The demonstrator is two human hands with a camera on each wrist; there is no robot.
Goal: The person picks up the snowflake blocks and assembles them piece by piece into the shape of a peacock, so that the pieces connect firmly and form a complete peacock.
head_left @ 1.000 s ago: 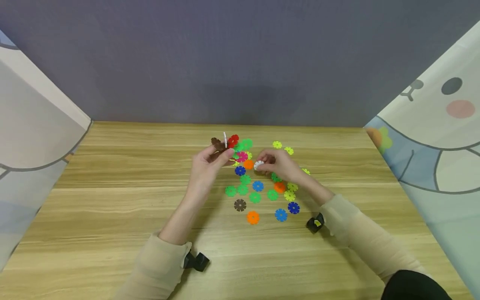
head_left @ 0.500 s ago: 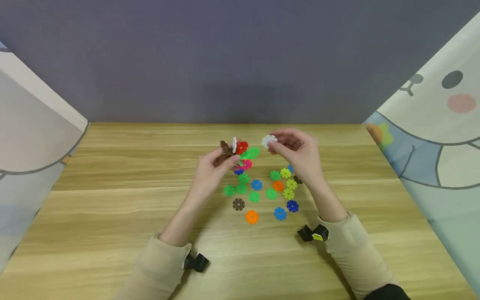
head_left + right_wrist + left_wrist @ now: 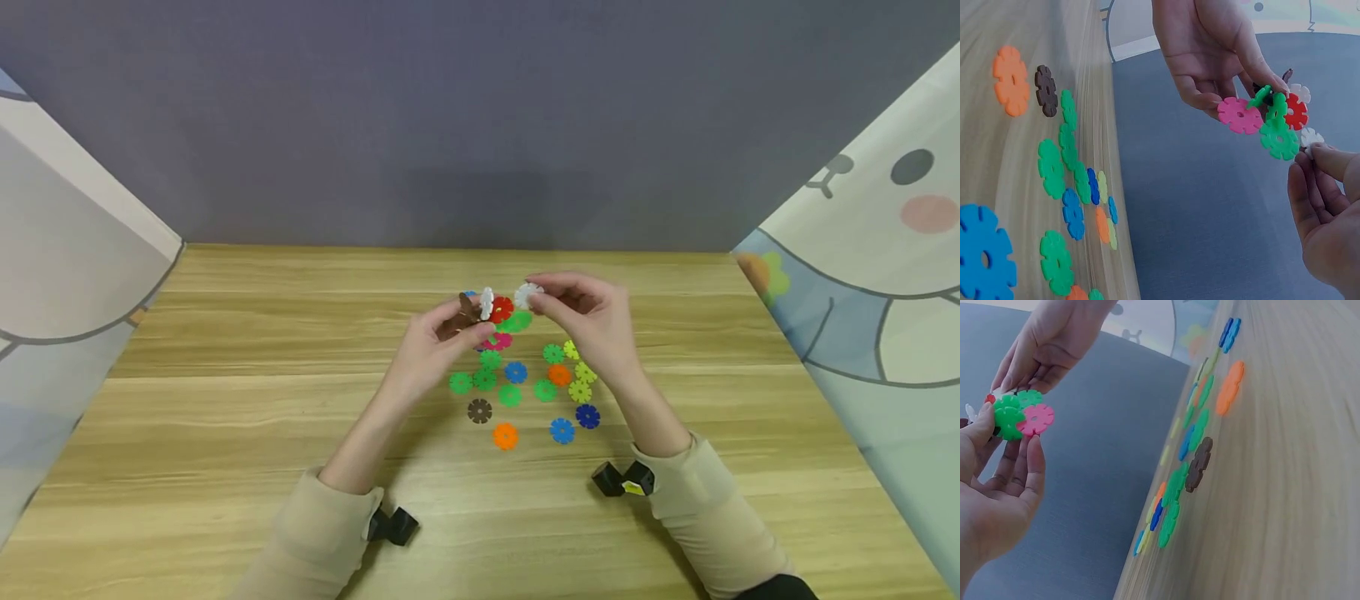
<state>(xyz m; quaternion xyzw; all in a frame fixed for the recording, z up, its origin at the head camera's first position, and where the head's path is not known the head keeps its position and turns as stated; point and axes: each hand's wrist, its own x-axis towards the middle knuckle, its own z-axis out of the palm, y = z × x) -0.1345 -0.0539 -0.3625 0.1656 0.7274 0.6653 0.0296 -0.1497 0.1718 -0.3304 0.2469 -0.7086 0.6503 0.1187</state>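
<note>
My left hand (image 3: 435, 350) grips a cluster of interlocking snowflake discs above the table. Joined in it are a red disc (image 3: 502, 309), a white disc (image 3: 487, 304), a brown disc (image 3: 468, 307), a pink disc (image 3: 1240, 115) and green discs (image 3: 1279, 140); its gripped part is partly hidden by the fingers. Between thumb and fingers, my right hand (image 3: 592, 321) pinches a separate white snowflake disc (image 3: 527, 295). In the right wrist view this loose disc (image 3: 1312, 137) is right at the cluster's edge, close below the red disc and beside a green one.
Loose discs lie spread on the wooden table (image 3: 247, 400) below the hands, among them an orange disc (image 3: 506, 436), a brown disc (image 3: 480, 411), a blue disc (image 3: 562, 431) and several green ones (image 3: 510, 395). A grey panel (image 3: 465, 125) rises behind the table.
My right hand has lifted the white disc from low over the pile and brought it beside the cluster. My left hand has shifted a little to the right with the cluster.
</note>
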